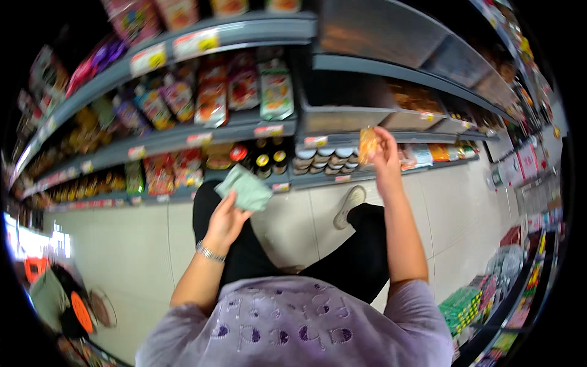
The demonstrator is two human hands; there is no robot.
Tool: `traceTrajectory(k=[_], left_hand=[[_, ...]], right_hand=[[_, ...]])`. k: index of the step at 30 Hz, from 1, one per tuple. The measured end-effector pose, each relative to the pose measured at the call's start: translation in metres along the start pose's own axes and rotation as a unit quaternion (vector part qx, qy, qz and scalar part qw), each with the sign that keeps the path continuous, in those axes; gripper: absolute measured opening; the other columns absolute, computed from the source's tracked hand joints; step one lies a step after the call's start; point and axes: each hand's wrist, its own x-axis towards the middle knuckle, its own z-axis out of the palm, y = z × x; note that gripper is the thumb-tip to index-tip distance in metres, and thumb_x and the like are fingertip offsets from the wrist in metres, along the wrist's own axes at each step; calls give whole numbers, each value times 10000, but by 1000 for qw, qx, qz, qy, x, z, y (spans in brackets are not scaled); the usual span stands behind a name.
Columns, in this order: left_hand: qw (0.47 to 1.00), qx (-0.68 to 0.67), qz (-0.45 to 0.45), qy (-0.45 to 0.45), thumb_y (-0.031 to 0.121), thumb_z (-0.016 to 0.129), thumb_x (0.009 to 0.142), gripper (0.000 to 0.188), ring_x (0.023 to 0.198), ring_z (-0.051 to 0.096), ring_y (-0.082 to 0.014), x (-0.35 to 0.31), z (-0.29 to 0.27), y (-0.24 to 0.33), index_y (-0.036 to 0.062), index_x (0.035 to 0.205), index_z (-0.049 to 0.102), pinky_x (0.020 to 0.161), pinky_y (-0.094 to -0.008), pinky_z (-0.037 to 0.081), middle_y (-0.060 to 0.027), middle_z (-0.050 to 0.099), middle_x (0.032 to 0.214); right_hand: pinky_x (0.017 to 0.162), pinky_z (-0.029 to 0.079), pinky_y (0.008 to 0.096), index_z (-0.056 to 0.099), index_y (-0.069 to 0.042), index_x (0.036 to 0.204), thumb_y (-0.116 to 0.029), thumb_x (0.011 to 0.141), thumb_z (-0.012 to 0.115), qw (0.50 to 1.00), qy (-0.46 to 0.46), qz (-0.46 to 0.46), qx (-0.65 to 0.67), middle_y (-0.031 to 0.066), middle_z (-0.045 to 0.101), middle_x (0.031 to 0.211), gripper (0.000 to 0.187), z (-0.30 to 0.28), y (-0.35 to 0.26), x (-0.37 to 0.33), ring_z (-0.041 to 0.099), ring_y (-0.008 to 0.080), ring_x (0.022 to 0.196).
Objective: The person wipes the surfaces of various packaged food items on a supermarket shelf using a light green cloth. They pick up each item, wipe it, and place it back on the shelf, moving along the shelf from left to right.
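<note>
A folded pale green cloth [246, 188] is pinched in my left hand [226, 221], held over my left knee. My right hand [386, 156] is raised before the shelves, its fingers closed on a small orange-yellow wrapped snack packet [367, 145]. Just behind that packet, the lower shelf holds several jars with pale lids [327, 160]. Above it, a clear bin [347, 119] looks dark inside, and the bin beside it holds brown packets [416, 101]. Some bottles with yellow caps [263, 161] stand beyond the cloth.
Grey shelves [244, 127] curve across the front, stocked with pouches [276, 92] and bags. More shelving with a green pack [461, 309] stands at the right. Light floor tiles [293, 223] lie between. Dark and orange items [79, 311] sit at the lower left.
</note>
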Motion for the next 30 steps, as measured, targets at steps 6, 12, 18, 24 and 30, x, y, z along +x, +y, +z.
traceTrajectory(k=[6,12,18,24,30], left_hand=[[999,-15,37,4,262,437,965,362,1189,475,-225,-26,64,-11,45,1254,442,1000,-430,367,-84,509,1267],[991,0,134,12,233,426,969,351,1205,464,-216,-88,66,-3,22,1249,454,1006,-399,368,-91,509,1266],[928,204,311,35,143,410,962,336,1216,450,-193,-156,43,20,-25,1247,471,1043,-325,308,-98,475,1314],[603,640,472,57,12,513,759,481,1248,406,-352,-192,38,48,3,1239,495,1053,-409,303,-195,455,1314],[818,397,403,101,47,442,887,345,1236,443,-248,-226,15,35,-4,1221,506,1044,-382,316,-120,482,1314]], right_hand=[[988,356,398,381,-31,1275,-107,624,754,950,-132,-170,-224,172,415,1232,754,126,11,-103,423,305,1166],[975,374,389,388,-24,1274,-104,637,760,933,-138,-227,-241,174,440,1254,742,173,-1,-124,451,312,1159],[903,428,357,371,-16,1296,-143,637,779,944,-153,-178,-234,164,461,1235,786,207,-6,-145,502,289,1091],[903,423,398,333,-19,1324,-154,568,795,894,-252,-244,-278,184,485,1191,896,253,-30,-175,495,340,1080],[906,447,354,328,-5,1323,-106,620,770,914,-241,-215,-244,166,466,1210,837,267,-28,-171,512,271,1088]])
